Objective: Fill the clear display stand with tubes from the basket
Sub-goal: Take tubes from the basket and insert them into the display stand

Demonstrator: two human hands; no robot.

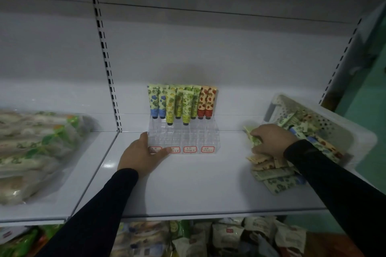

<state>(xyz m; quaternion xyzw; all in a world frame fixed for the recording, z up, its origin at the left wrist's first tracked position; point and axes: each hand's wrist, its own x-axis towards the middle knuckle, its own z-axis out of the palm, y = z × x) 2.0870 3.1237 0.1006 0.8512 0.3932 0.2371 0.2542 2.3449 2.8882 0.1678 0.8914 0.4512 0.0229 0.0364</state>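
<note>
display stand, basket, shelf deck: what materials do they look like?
Display stand: clear rigid plastic, probably acrylic; the shelf shows through its stepped cells.
Basket: white moulded plastic, matte; perforated wall.
Shelf deck: likely painted sheet metal; smooth pale surface with a faint sheen, slotted uprights behind.

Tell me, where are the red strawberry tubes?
The red strawberry tubes stand at the right end of the clear display stand, beside the green tubes.

**Clearance on the shelf**

Open shelf (198,183) surface between display stand (183,137) and spilled tubes (271,173). Front rows of stand unoccupied; back rows blocked by upright tubes (181,102). Left corner of stand covered by left hand (142,152). Basket (338,131) mouth partly obstructed by right hand (269,140).
</note>
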